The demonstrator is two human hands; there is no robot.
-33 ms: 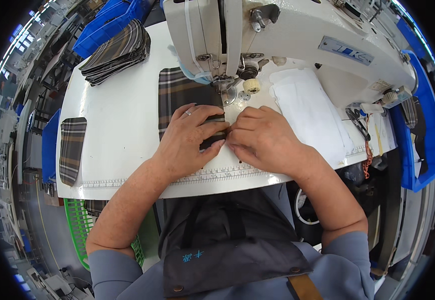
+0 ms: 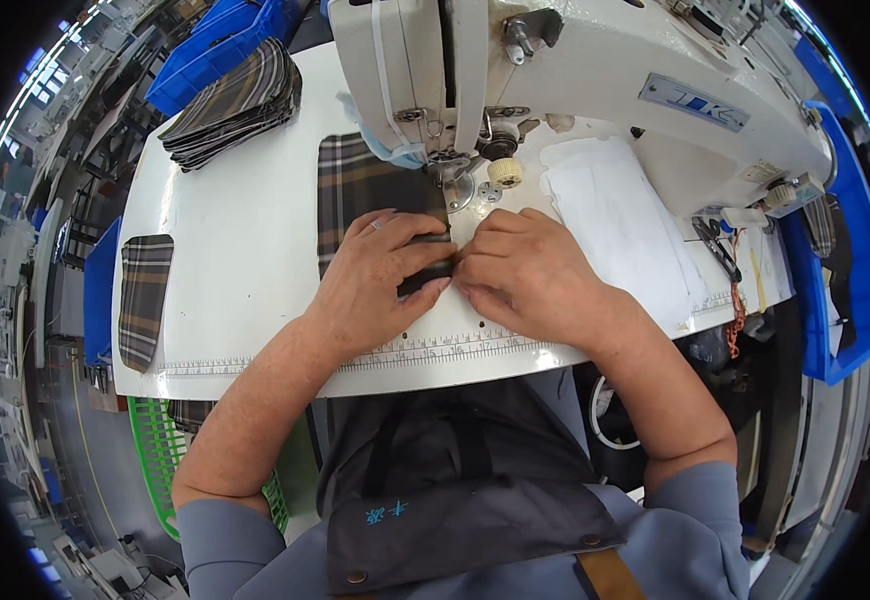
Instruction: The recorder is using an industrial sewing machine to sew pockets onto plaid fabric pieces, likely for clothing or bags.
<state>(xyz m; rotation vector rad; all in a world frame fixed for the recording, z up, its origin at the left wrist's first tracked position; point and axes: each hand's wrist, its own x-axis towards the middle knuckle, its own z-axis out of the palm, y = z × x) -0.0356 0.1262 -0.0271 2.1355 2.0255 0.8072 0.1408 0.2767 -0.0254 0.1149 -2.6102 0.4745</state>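
Big white sewing machine (image 2: 595,80) up top. Blue bin (image 2: 861,300), right edge, has plaid cloth (image 2: 818,226) in it; green basket (image 2: 153,455), lower left, seems to as well. Plaid stack (image 2: 235,108), upper left: done or waiting, can't tell. Plaid panel (image 2: 355,190), centre by the machine, looks mid-job. Left hand (image 2: 367,285), fingers spread on it; right hand (image 2: 530,280) bunched at its edge, pinch unclear.

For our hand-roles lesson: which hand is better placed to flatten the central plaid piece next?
Probably the left hand: it overlies the central plaid piece; the right hand is at its edge.
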